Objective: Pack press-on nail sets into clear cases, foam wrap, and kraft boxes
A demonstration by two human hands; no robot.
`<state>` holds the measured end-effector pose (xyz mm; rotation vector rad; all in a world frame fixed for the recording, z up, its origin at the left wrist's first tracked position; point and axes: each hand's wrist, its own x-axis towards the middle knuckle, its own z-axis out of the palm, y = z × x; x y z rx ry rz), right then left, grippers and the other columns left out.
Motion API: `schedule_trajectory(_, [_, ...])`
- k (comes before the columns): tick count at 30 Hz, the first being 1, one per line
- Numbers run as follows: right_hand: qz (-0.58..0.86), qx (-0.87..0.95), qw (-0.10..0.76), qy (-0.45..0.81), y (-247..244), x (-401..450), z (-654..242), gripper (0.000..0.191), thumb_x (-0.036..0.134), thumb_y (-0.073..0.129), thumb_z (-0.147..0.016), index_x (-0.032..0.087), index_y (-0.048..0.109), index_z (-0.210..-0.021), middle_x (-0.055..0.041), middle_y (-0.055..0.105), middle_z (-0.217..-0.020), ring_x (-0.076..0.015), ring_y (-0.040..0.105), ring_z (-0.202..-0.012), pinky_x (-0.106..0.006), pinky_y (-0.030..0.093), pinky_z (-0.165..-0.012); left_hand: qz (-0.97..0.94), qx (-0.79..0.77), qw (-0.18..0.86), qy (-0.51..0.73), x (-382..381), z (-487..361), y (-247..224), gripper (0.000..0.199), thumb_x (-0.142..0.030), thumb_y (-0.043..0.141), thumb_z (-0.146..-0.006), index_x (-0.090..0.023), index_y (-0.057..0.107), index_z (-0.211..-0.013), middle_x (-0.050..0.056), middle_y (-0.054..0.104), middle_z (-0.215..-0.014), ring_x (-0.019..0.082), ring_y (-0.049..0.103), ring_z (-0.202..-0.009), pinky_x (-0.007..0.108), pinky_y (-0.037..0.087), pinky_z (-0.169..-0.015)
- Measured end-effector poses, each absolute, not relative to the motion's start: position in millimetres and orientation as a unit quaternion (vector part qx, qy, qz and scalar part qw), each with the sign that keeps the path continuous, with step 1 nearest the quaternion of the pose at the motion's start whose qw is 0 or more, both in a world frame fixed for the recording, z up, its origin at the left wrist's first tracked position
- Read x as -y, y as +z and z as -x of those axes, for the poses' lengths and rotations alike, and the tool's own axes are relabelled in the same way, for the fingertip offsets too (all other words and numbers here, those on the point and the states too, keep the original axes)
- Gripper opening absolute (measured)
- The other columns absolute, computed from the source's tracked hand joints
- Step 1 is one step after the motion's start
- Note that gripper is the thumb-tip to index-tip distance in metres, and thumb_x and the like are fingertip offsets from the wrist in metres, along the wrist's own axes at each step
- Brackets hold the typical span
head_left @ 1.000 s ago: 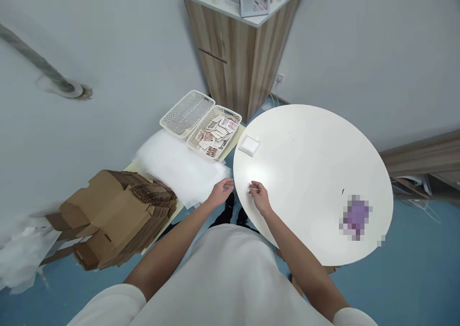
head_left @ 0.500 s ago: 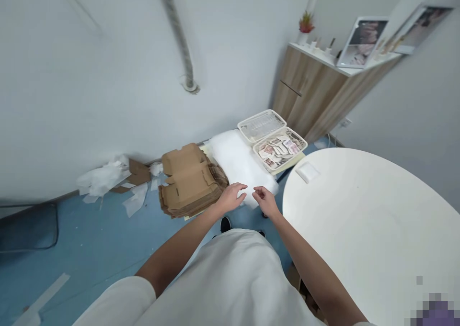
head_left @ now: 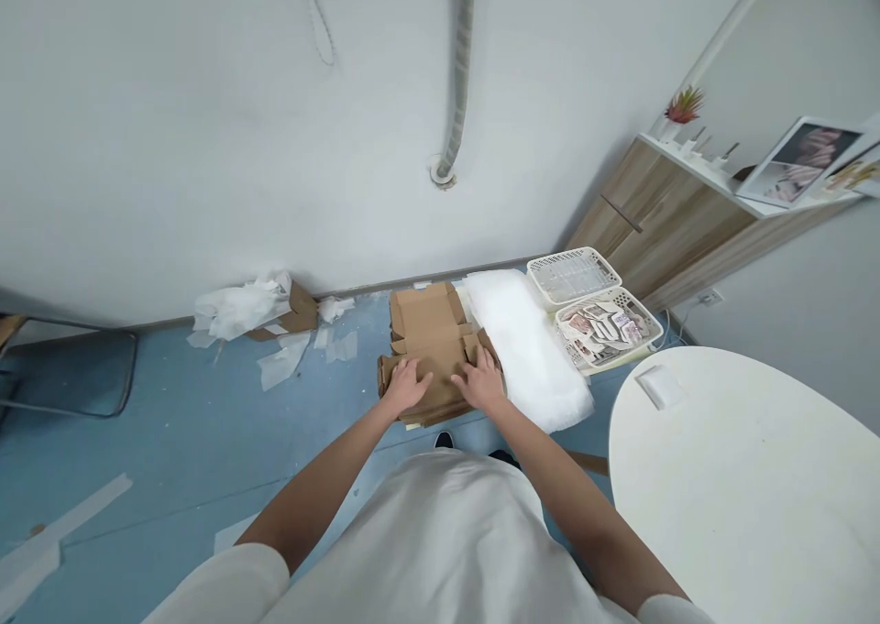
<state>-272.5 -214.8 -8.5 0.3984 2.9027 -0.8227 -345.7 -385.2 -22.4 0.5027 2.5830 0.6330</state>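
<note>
A stack of flattened brown cardboard boxes (head_left: pixel 433 326) lies in front of me, its top piece creased and with flaps at the sides. My left hand (head_left: pixel 407 386) rests on the near left part of the top box, thumb held away from the fingers. On the near right part, by a raised side flap, lies my right hand (head_left: pixel 482 381), fingers spread and touching the cardboard. Both hands look open, with the palms facing down. Right beside the stack is a pile of white soft sheets (head_left: pixel 529 354).
Two white plastic baskets (head_left: pixel 574 276) stand behind the sheets, the nearer holding many small printed packets. A round white table (head_left: pixel 742 477) with a small white packet is on the right. Crumpled white wrapping (head_left: pixel 244 308) litters the floor at the left, near a folding chair (head_left: pixel 75 413).
My view has turned left. Both hands have moved from in front of the white sheets onto the cardboard stack, and they are now farther apart.
</note>
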Motion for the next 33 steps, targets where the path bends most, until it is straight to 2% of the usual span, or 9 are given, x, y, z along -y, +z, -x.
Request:
schedule_trajectory(3, [-0.156, -0.926, 0.026, -0.342, -16, 194, 275, 0.046, 0.040, 0.057, -0.074, 0.015, 0.055, -0.113, -0.0158, 0.034, -0.137, -0.0300, 0.026, -0.128, -0.050, 0.025, -0.100, -0.188, -0.929, 0.212, 0.236, 385, 340, -19, 0.071, -0.059, 0.048, -0.069, -0.016, 0.038, -0.125, 0.015, 0.041, -0.124, 0.033, 0.036, -0.117, 0.041, 0.032, -0.091])
schedule_trajectory(6, [-0.217, -0.848, -0.013, -0.483, -13, 176, 278, 0.051, 0.044, 0.054, -0.073, 0.015, 0.054, -0.115, -0.0129, 0.050, -0.125, -0.0258, 0.042, -0.120, -0.045, 0.034, -0.097, -0.244, -0.923, 0.198, 0.221, 378, 330, -15, 0.084, -0.062, 0.059, -0.057, -0.021, 0.037, -0.127, 0.014, 0.039, -0.128, 0.035, 0.033, -0.118, 0.046, 0.031, -0.091])
schedule_trajectory(10, [-0.269, -0.718, -0.017, -0.642, -2, 167, 278, 0.051, 0.048, 0.051, -0.074, 0.014, 0.056, -0.112, -0.0104, 0.062, -0.108, -0.0232, 0.058, -0.099, -0.040, 0.046, -0.083, -0.298, -0.912, 0.186, 0.214, 373, 323, -15, 0.064, -0.058, 0.056, -0.064, -0.023, 0.049, -0.118, 0.013, 0.042, -0.127, 0.033, 0.034, -0.117, 0.048, 0.032, -0.090])
schedule_trajectory(13, [-0.269, -0.750, -0.035, -0.604, 6, 172, 272, 0.047, 0.044, 0.052, -0.074, 0.015, 0.056, -0.110, -0.0100, 0.062, -0.107, -0.0229, 0.057, -0.097, -0.040, 0.044, -0.084, -0.315, -0.906, 0.173, 0.223, 376, 325, -16, 0.048, -0.053, 0.050, -0.072, -0.022, 0.056, -0.109, 0.012, 0.046, -0.123, 0.032, 0.039, -0.114, 0.045, 0.035, -0.086])
schedule_trajectory(17, [-0.192, -0.899, -0.117, -0.376, 15, 194, 256, 0.039, 0.037, 0.048, -0.077, 0.018, 0.056, -0.110, -0.0108, 0.055, -0.113, -0.0236, 0.048, -0.107, -0.042, 0.035, -0.094, -0.369, -0.883, 0.188, 0.222, 376, 330, -12, 0.032, -0.038, 0.036, -0.085, -0.022, 0.063, -0.091, 0.008, 0.059, -0.099, 0.023, 0.053, -0.095, 0.037, 0.038, -0.079])
schedule_trajectory(22, [0.018, -0.972, 0.039, -0.229, 7, 223, 240, 0.026, 0.034, 0.042, -0.082, 0.020, 0.063, -0.089, -0.0088, 0.063, -0.090, -0.0225, 0.055, -0.094, -0.042, 0.033, -0.092, -0.363, -0.900, 0.153, 0.187, 372, 330, -4, 0.032, -0.028, 0.031, -0.087, -0.019, 0.061, -0.082, 0.007, 0.061, -0.083, 0.020, 0.056, -0.082, 0.033, 0.038, -0.074])
schedule_trajectory(26, [-0.050, -0.937, 0.074, -0.337, 1, 215, 247, 0.030, 0.039, 0.042, -0.083, 0.019, 0.062, -0.093, -0.0086, 0.065, -0.093, -0.0210, 0.059, -0.090, -0.037, 0.041, -0.084, -0.377, -0.897, 0.074, 0.219, 377, 329, 2, 0.030, -0.027, 0.029, -0.088, -0.020, 0.058, -0.088, 0.006, 0.061, -0.086, 0.018, 0.055, -0.084, 0.033, 0.035, -0.078])
schedule_trajectory(30, [-0.198, -0.839, -0.020, -0.507, 16, 194, 261, 0.054, 0.049, 0.046, -0.078, 0.019, 0.044, -0.122, -0.0091, 0.061, -0.108, -0.0195, 0.061, -0.087, -0.034, 0.047, -0.075, -0.394, -0.888, 0.033, 0.234, 380, 321, 1, 0.029, -0.023, 0.028, -0.088, -0.020, 0.058, -0.087, 0.006, 0.060, -0.085, 0.018, 0.054, -0.082, 0.033, 0.033, -0.080])
schedule_trajectory(33, [-0.243, -0.836, -0.034, -0.490, 31, 183, 268, 0.063, 0.050, 0.050, -0.075, 0.021, 0.035, -0.130, -0.0089, 0.062, -0.106, -0.0204, 0.062, -0.080, -0.036, 0.047, -0.075, -0.403, -0.882, 0.025, 0.241, 376, 314, -3, 0.029, -0.023, 0.029, -0.087, -0.020, 0.058, -0.083, 0.006, 0.060, -0.081, 0.017, 0.053, -0.079, 0.034, 0.033, -0.080])
